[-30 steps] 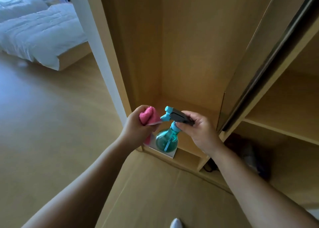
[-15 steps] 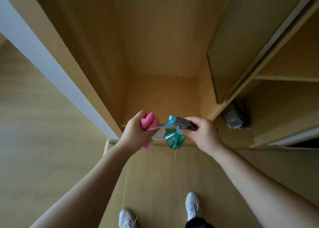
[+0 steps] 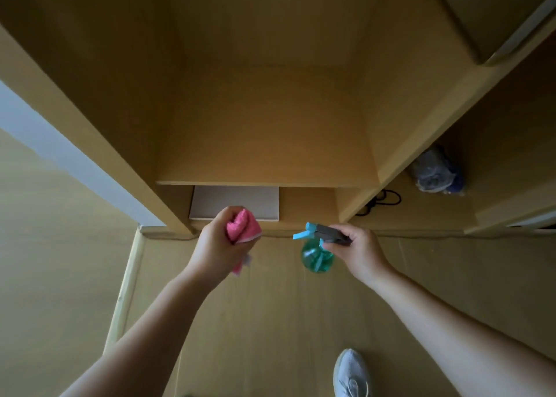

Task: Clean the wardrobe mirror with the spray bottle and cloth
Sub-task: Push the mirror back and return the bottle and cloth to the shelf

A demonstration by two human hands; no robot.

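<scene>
Light-wood wardrobe (image 3: 270, 111) fills the top, open and kinda dim inside. A pale flat board (image 3: 234, 199) sits under the low shelf (image 3: 301, 183), toward its left end. The right compartment has a black cable (image 3: 389, 199) near its front edge and a blurry bundle (image 3: 436, 171), maybe bagged. Wood-look floor (image 3: 270, 321) below, pale wall (image 3: 60, 153) strip on the left.

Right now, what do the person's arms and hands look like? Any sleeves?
The left arm and right arm are bare: no sleeves in view. The left hand and right hand have no gloves, and no watch or bracelet shows. A pale laced shoe shows below.
</scene>
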